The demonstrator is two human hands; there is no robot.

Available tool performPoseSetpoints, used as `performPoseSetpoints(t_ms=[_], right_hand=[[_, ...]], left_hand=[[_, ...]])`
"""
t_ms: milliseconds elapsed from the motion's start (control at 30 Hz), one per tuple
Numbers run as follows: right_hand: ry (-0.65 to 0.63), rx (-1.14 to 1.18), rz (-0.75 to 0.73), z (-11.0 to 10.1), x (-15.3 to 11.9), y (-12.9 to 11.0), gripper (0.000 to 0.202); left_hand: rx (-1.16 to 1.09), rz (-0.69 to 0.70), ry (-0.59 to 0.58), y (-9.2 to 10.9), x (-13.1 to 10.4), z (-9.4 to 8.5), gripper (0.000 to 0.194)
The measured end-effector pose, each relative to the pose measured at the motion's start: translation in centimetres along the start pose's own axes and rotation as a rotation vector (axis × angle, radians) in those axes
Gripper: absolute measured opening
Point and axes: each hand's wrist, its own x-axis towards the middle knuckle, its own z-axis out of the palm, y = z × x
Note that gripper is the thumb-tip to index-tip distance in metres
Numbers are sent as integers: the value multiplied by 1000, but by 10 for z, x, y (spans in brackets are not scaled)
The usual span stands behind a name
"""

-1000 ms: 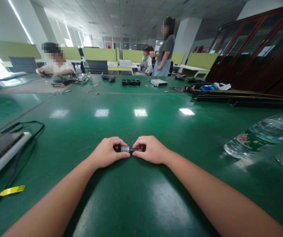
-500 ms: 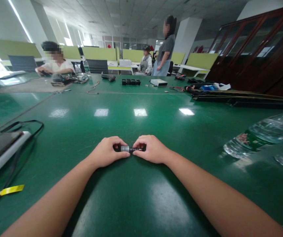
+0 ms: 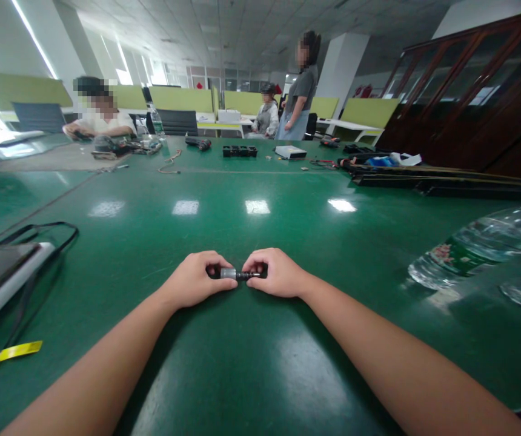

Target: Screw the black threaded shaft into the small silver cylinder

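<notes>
Low over the green table (image 3: 215, 212), my two hands meet at one small part, a silver-grey cylinder with a thin dark ribbed shaft (image 3: 228, 274). My left hand (image 3: 197, 278) is closed on the cylinder end, thumb below and fingers above. The fingers of my right hand (image 3: 276, 272) are closed around the shaft end, whose bright tip shows between thumb and forefinger. The part lies sideways between the hands. My fingers hide some of both its ends.
To the left lie a phone-like device (image 3: 1, 272) and a black cable with a yellow tag (image 3: 19, 350). Water bottles (image 3: 474, 248) lie on the right. Farther back are a black fan-like block (image 3: 239, 151), a white box (image 3: 291, 152) and dark strips (image 3: 433, 180). Several people are beyond.
The whole view has shifted slightly left. My right fingers have moved a little on the shaft, and more of its bright tip shows. My left hand keeps its grip on the cylinder.
</notes>
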Motion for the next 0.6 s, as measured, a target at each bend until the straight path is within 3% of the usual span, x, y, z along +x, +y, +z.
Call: performPoseSetpoints(t_ms=[600], right_hand=[[31, -53, 68, 9, 4, 4, 11]], left_hand=[[-8, 4, 13, -1, -1, 1, 29]])
